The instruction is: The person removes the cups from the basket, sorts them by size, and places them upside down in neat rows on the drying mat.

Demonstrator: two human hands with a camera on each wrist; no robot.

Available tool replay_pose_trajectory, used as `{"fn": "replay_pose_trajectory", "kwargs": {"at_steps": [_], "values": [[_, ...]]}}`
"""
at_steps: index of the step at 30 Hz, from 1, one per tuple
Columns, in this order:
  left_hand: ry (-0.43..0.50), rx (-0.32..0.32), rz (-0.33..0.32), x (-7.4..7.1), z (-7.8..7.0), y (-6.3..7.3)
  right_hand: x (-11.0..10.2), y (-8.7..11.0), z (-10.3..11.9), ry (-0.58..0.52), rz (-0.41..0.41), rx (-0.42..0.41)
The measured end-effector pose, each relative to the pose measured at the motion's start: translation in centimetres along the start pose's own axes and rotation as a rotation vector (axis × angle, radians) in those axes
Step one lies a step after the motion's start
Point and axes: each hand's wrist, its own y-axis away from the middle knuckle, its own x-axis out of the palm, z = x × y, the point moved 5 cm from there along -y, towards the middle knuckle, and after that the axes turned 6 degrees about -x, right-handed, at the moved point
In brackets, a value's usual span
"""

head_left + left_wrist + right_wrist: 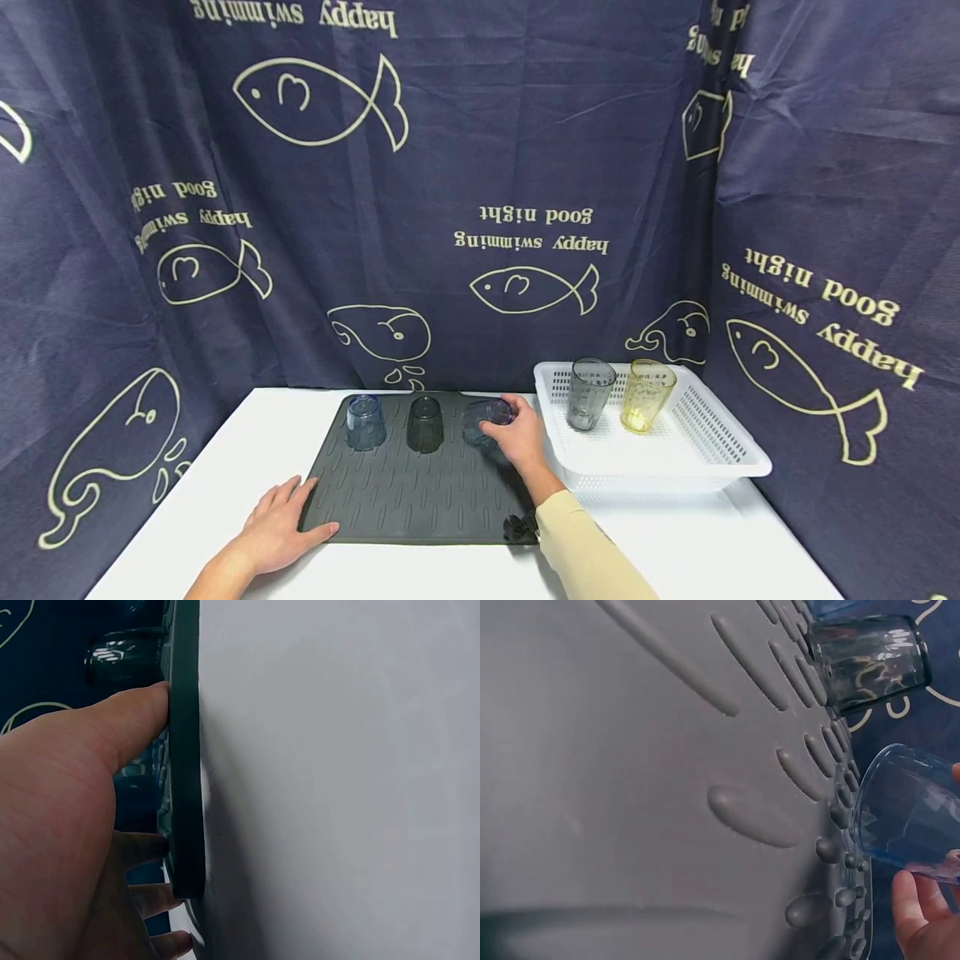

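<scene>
While right grip (519, 435) pinches it, bluish glass (474, 418) tilts

The right-wrist view crops its base; over the mat (420, 500) at two o'clock, its mouth slants downward, long axis eight-to-two. The left grip (273, 529), fingers spread, touches the mat.

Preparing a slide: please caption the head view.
Right grip holds a bluish glass over a dark mat bearing two other glasses.
</scene>
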Motion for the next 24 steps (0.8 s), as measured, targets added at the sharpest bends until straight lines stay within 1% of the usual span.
{"fn": "replay_pose_trajectory", "kwargs": {"at_steps": [6,14,19,24], "values": [[0.002,-0.002,-0.005,-0.15,-0.09,0.07,0.37,-0.34,-0.27,0.02,-0.006,0.0],[-0.009,-0.003,-0.011,-0.14,0.3,0.01,0.54,-0.65,-0.25,-0.004,-0.002,-0.015],[0.01,-0.001,-0.028,0.0,0.57,-0.04,0.44,-0.76,-0.03,-0.007,-0.01,-0.037],[-0.007,-0.013,-0.009,-0.07,0.46,-0.12,0.44,-0.89,-0.11,0.007,-0.013,-0.061]]}}
